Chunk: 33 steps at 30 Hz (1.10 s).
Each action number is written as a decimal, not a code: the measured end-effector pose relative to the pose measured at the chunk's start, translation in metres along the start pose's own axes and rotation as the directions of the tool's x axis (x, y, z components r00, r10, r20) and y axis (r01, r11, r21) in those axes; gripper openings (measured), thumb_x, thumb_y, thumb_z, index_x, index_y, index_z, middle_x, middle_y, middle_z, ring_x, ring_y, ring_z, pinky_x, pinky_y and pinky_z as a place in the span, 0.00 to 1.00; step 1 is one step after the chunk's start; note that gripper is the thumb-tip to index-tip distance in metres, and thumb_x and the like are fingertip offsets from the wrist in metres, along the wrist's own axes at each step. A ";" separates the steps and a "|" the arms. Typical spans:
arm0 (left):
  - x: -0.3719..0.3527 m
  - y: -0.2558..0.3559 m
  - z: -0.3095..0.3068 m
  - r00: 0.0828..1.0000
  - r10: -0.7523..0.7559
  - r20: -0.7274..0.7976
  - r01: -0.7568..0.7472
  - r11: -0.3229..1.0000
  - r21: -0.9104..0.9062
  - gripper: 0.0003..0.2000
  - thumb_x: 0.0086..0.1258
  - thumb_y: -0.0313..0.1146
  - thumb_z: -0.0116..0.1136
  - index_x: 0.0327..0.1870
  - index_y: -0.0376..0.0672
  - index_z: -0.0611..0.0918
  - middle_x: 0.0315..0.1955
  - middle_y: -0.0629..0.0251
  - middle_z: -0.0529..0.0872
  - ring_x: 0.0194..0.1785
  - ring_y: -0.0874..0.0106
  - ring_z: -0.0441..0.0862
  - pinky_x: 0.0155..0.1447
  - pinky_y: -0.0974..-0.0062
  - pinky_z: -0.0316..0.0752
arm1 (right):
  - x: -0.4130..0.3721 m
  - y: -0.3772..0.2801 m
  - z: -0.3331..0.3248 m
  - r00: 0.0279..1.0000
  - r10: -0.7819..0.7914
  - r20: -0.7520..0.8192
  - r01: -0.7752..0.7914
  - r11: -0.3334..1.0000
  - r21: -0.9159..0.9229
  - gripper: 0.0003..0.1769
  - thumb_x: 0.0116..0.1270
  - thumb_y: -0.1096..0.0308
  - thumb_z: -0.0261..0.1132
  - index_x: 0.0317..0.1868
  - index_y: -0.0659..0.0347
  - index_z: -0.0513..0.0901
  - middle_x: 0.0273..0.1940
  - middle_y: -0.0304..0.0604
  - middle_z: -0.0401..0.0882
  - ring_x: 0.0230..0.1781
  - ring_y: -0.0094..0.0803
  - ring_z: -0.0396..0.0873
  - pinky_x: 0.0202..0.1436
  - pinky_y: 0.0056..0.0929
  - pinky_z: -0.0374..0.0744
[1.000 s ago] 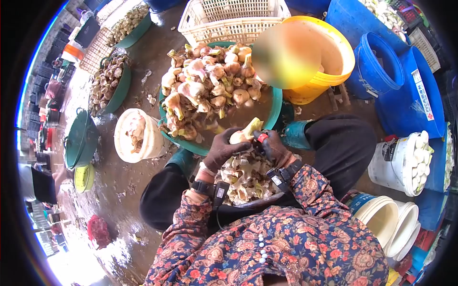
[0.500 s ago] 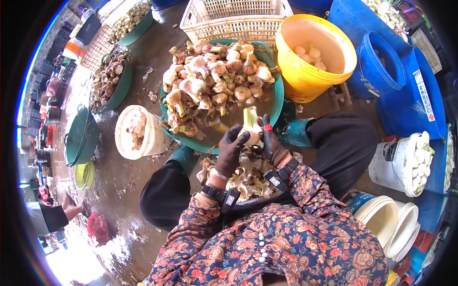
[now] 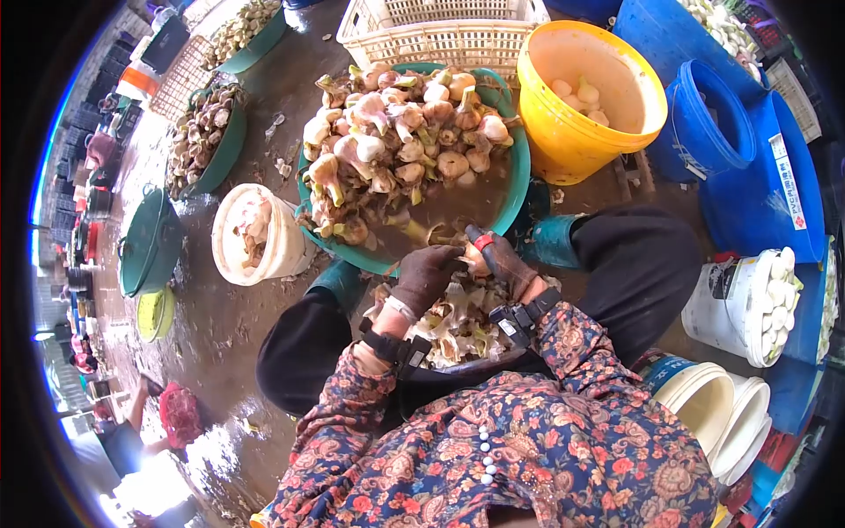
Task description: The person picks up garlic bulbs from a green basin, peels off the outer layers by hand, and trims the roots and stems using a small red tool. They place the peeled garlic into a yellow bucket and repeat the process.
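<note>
One pale bulb (image 3: 476, 260) is pinched between two dark-gloved hands, just in front of the person's knees. The left hand (image 3: 426, 275) curls over it from its own side, its fingers (image 3: 449, 254) closed across the top so that most of the bulb is hidden. The right hand (image 3: 504, 264) is closed against the other side, forefinger laid along the bulb. A red band (image 3: 482, 241) shows near that fingertip; whether it is tape or part of a tool cannot be told.

Right below the fingers, a heap of husks and peelings (image 3: 453, 321) fills the lap, between the two wrists. Just beyond the fingers stands a green basin (image 3: 521, 176) piled with unpeeled bulbs (image 3: 400, 145); its near rim is close to the hands. A green boot (image 3: 550, 242) shows just beside the right hand.

Past the left hand a white bucket (image 3: 286, 255) holds scraps. Beyond the right hand and further out, a yellow bucket (image 3: 572, 150) has a few peeled bulbs in its bottom, with blue barrels (image 3: 713, 114) next to it. Well out past the right hand a white pail (image 3: 717, 312) is full of clean white bulbs. A white crate (image 3: 440, 35) stands behind the basin.
</note>
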<state>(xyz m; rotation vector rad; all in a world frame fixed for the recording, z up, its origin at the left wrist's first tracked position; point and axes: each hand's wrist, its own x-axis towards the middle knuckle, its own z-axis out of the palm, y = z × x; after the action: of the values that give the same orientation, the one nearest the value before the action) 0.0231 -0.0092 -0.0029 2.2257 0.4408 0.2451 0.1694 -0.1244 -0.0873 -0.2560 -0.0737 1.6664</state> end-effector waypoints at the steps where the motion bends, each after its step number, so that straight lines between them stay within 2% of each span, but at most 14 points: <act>1: -0.001 0.009 0.000 0.978 -0.195 0.068 0.207 0.918 -0.338 0.10 0.60 0.30 0.63 0.40 0.38 0.83 0.30 0.64 0.86 0.35 0.75 0.82 0.41 0.78 0.75 | -0.005 0.002 0.029 0.944 -0.199 -0.264 0.042 0.864 -0.502 0.17 0.66 0.55 0.58 0.42 0.62 0.77 0.33 0.40 0.79 0.35 0.27 0.76 0.41 0.28 0.75; 2: -0.001 0.009 0.001 0.978 -0.197 0.068 0.209 0.917 -0.340 0.10 0.60 0.30 0.63 0.40 0.38 0.83 0.30 0.64 0.86 0.35 0.75 0.82 0.41 0.78 0.75 | -0.007 0.001 0.052 0.799 -0.478 -0.364 -0.092 0.502 -0.860 0.17 0.66 0.57 0.59 0.46 0.63 0.77 0.36 0.40 0.79 0.37 0.26 0.76 0.43 0.27 0.75; 6: 0.002 -0.017 -0.005 0.836 -0.464 0.292 0.436 0.240 -0.867 0.14 0.68 0.32 0.56 0.49 0.31 0.78 0.42 0.63 0.83 0.40 0.77 0.80 0.46 0.80 0.74 | -0.011 -0.004 0.098 0.889 -0.352 -0.292 0.127 0.804 -0.582 0.20 0.64 0.63 0.60 0.54 0.65 0.73 0.45 0.42 0.78 0.45 0.29 0.76 0.50 0.28 0.75; 9: -0.014 -0.022 -0.007 0.971 0.086 -0.222 -0.143 0.956 -0.258 0.17 0.63 0.23 0.55 0.54 0.32 0.75 0.47 0.57 0.81 0.49 0.70 0.80 0.53 0.77 0.74 | -0.010 -0.004 0.104 0.940 -0.327 -0.092 0.275 0.892 -0.358 0.27 0.61 0.72 0.60 0.60 0.66 0.67 0.55 0.45 0.72 0.56 0.32 0.71 0.61 0.30 0.69; 11: -0.018 -0.013 -0.014 0.973 0.051 -0.224 -0.115 0.952 -0.284 0.18 0.61 0.21 0.56 0.54 0.32 0.75 0.47 0.55 0.81 0.50 0.68 0.80 0.54 0.76 0.74 | -0.011 -0.004 0.098 0.934 -0.344 -0.092 0.242 0.803 -0.545 0.27 0.60 0.72 0.60 0.61 0.65 0.66 0.54 0.45 0.72 0.57 0.34 0.70 0.62 0.31 0.68; 13: -0.019 -0.017 -0.018 0.957 0.124 -0.263 -0.121 0.992 0.025 0.20 0.57 0.21 0.60 0.53 0.32 0.75 0.47 0.52 0.81 0.51 0.63 0.80 0.53 0.73 0.75 | -0.008 0.004 0.094 0.829 -0.540 0.143 0.260 0.146 -0.954 0.25 0.59 0.71 0.61 0.58 0.63 0.71 0.54 0.45 0.73 0.59 0.35 0.68 0.62 0.33 0.67; 14: -0.019 -0.022 -0.018 0.956 0.125 -0.266 -0.123 0.992 0.027 0.20 0.57 0.21 0.60 0.53 0.32 0.75 0.47 0.52 0.81 0.51 0.63 0.80 0.53 0.73 0.75 | -0.008 0.007 0.094 0.829 -0.539 0.147 0.262 0.144 -0.954 0.25 0.59 0.71 0.61 0.58 0.63 0.71 0.54 0.45 0.73 0.59 0.35 0.68 0.62 0.33 0.67; 16: -0.016 -0.022 -0.021 0.980 0.157 -0.124 -0.152 0.987 0.055 0.20 0.57 0.23 0.63 0.52 0.32 0.76 0.45 0.53 0.82 0.50 0.64 0.80 0.52 0.73 0.74 | -0.011 0.011 0.100 0.873 -0.392 0.289 -0.010 -0.608 -0.794 0.20 0.56 0.70 0.65 0.51 0.62 0.77 0.55 0.44 0.72 0.60 0.34 0.66 0.60 0.33 0.68; 18: -0.015 -0.010 -0.025 0.976 0.136 -0.171 -0.132 0.991 0.037 0.18 0.57 0.23 0.63 0.51 0.33 0.77 0.43 0.55 0.83 0.46 0.65 0.81 0.50 0.75 0.74 | -0.007 0.018 0.100 0.834 -0.487 0.260 -0.039 -0.522 -0.852 0.13 0.57 0.70 0.65 0.44 0.62 0.80 0.49 0.42 0.76 0.51 0.31 0.73 0.53 0.31 0.73; 20: -0.012 0.008 -0.033 0.821 -0.552 0.146 0.258 0.131 -0.957 0.14 0.64 0.26 0.58 0.50 0.35 0.78 0.40 0.61 0.83 0.42 0.70 0.80 0.47 0.77 0.74 | 0.002 0.021 0.076 0.721 -0.661 -0.209 0.088 0.386 -0.918 0.12 0.60 0.68 0.64 0.43 0.63 0.80 0.39 0.38 0.79 0.39 0.28 0.76 0.45 0.26 0.76; 22: -0.024 0.005 -0.036 0.966 -0.002 -0.257 -0.083 0.943 -0.322 0.11 0.73 0.34 0.47 0.49 0.39 0.78 0.38 0.71 0.81 0.40 0.80 0.78 0.42 0.81 0.73 | 0.001 0.005 0.070 0.665 -0.513 -0.542 0.301 0.849 -0.435 0.10 0.61 0.66 0.65 0.39 0.64 0.80 0.34 0.37 0.79 0.32 0.23 0.75 0.37 0.22 0.76; 26: -0.040 0.024 -0.047 0.890 -0.413 0.195 0.275 0.145 -0.950 0.09 0.64 0.37 0.61 0.35 0.41 0.80 0.26 0.76 0.79 0.27 0.83 0.70 0.32 0.83 0.66 | -0.009 -0.004 0.047 0.593 -0.487 -0.641 0.236 0.866 -0.440 0.17 0.63 0.57 0.62 0.44 0.62 0.79 0.37 0.40 0.81 0.36 0.29 0.80 0.38 0.29 0.79; 30: -0.052 0.047 -0.085 0.999 -0.019 -0.038 -0.034 0.177 -0.984 0.11 0.56 0.35 0.65 0.31 0.36 0.80 0.28 0.65 0.82 0.36 0.72 0.78 0.43 0.74 0.72 | -0.017 -0.003 0.024 0.715 -0.514 -0.474 0.429 0.858 -0.283 0.21 0.61 0.49 0.58 0.45 0.57 0.78 0.39 0.41 0.81 0.38 0.36 0.81 0.38 0.33 0.80; 33: -0.037 0.044 -0.110 0.751 -0.050 0.658 0.514 0.669 -0.536 0.13 0.58 0.36 0.64 0.36 0.34 0.80 0.32 0.62 0.83 0.34 0.66 0.79 0.44 0.73 0.73 | -0.017 -0.001 0.037 0.749 -0.471 -0.465 0.266 0.857 -0.441 0.22 0.63 0.51 0.56 0.49 0.58 0.77 0.42 0.41 0.80 0.41 0.35 0.80 0.41 0.32 0.80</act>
<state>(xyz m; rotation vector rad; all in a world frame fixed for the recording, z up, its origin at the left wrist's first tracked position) -0.0356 0.0278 0.1000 1.3245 0.2836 -0.4267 0.1641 -0.1368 -0.0491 -0.9399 0.0246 1.1054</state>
